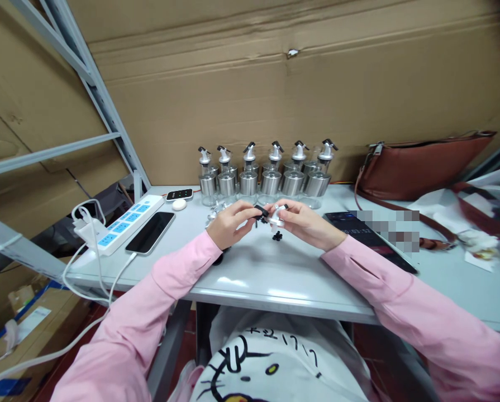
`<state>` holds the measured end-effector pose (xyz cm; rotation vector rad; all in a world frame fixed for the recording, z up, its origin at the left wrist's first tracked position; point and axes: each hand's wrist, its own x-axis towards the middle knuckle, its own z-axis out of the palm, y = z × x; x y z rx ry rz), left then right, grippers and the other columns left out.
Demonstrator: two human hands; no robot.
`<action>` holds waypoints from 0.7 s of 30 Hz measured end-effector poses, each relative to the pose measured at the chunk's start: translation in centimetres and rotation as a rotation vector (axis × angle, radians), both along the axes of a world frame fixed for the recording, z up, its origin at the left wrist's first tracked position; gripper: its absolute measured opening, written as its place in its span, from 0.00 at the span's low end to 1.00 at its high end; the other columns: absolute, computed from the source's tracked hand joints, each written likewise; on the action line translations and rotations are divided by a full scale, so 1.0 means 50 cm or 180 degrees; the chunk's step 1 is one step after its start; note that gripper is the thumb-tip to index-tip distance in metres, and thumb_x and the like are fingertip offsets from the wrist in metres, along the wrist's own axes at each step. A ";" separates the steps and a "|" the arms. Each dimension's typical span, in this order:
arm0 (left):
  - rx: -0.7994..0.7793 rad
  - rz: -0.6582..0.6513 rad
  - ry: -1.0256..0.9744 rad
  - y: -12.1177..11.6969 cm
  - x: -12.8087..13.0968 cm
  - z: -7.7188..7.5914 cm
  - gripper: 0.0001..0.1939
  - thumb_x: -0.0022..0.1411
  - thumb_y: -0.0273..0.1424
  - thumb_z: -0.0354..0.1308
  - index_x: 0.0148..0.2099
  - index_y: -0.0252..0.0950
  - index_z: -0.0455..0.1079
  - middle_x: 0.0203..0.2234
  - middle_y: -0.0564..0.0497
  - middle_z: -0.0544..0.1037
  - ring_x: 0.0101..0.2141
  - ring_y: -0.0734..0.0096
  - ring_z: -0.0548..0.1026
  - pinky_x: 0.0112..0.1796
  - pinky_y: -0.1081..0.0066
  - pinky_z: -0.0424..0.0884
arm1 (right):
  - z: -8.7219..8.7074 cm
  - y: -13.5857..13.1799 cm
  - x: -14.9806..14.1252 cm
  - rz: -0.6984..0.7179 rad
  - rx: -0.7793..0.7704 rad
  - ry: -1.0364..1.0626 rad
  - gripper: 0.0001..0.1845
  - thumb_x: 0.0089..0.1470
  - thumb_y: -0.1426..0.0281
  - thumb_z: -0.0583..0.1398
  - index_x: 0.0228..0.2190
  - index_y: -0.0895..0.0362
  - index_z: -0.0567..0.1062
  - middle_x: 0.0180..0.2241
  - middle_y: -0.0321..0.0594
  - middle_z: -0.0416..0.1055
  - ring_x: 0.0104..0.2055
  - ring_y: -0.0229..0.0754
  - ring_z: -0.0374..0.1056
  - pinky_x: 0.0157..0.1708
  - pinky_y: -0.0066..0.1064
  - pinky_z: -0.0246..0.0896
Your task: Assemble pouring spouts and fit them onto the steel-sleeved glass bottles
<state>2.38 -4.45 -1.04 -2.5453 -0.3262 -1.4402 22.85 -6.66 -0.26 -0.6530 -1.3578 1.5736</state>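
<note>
Over the grey table [266, 273], the left hand's [232, 222] fingers pinch a small black piece [260, 211] beside the silver-white pourer top [276, 220] pinched by the right hand [306, 223]; that seems unfinished; at far centre, six steel-banded glass bottles [271, 183] already wear pourers [276, 149].

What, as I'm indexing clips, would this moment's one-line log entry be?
left hand: holds black part | right hand: holds spout | behind hands: bottles
</note>
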 end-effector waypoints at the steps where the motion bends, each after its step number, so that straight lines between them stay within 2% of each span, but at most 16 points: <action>1: 0.0022 0.0003 -0.0008 -0.001 0.000 0.000 0.10 0.62 0.22 0.51 0.45 0.35 0.66 0.35 0.48 0.73 0.36 0.75 0.73 0.38 0.74 0.73 | 0.000 0.000 0.000 0.0003 -0.0008 -0.0014 0.12 0.40 0.62 0.69 0.29 0.53 0.78 0.35 0.34 0.74 0.31 0.32 0.66 0.35 0.28 0.62; 6: -0.0001 -0.0009 -0.0038 -0.005 0.000 0.000 0.08 0.62 0.23 0.52 0.44 0.35 0.66 0.37 0.47 0.73 0.38 0.74 0.74 0.40 0.74 0.74 | 0.001 -0.001 0.002 0.0061 -0.0045 -0.0001 0.14 0.38 0.61 0.70 0.29 0.53 0.79 0.28 0.32 0.73 0.30 0.32 0.66 0.34 0.26 0.62; 10: 0.0030 -0.0033 -0.0117 -0.009 -0.001 -0.001 0.08 0.62 0.22 0.52 0.43 0.35 0.67 0.37 0.47 0.74 0.38 0.75 0.75 0.39 0.75 0.73 | 0.005 -0.003 0.010 0.0098 -0.0055 -0.0062 0.14 0.38 0.61 0.70 0.28 0.54 0.78 0.33 0.35 0.74 0.33 0.33 0.67 0.35 0.27 0.63; 15: 0.0108 -0.0005 -0.0177 -0.007 -0.001 -0.001 0.08 0.63 0.22 0.51 0.43 0.35 0.67 0.37 0.47 0.74 0.38 0.75 0.74 0.40 0.74 0.73 | 0.008 0.001 0.020 -0.0079 -0.0047 0.0033 0.13 0.40 0.61 0.69 0.28 0.53 0.78 0.36 0.36 0.75 0.30 0.32 0.66 0.31 0.26 0.62; 21: 0.0133 -0.0068 -0.0028 -0.005 -0.003 -0.003 0.08 0.62 0.22 0.51 0.43 0.35 0.67 0.37 0.46 0.73 0.40 0.73 0.74 0.41 0.72 0.73 | -0.005 0.013 0.012 -0.0565 -0.0129 0.0146 0.09 0.42 0.65 0.68 0.29 0.53 0.77 0.37 0.36 0.75 0.38 0.35 0.68 0.44 0.32 0.62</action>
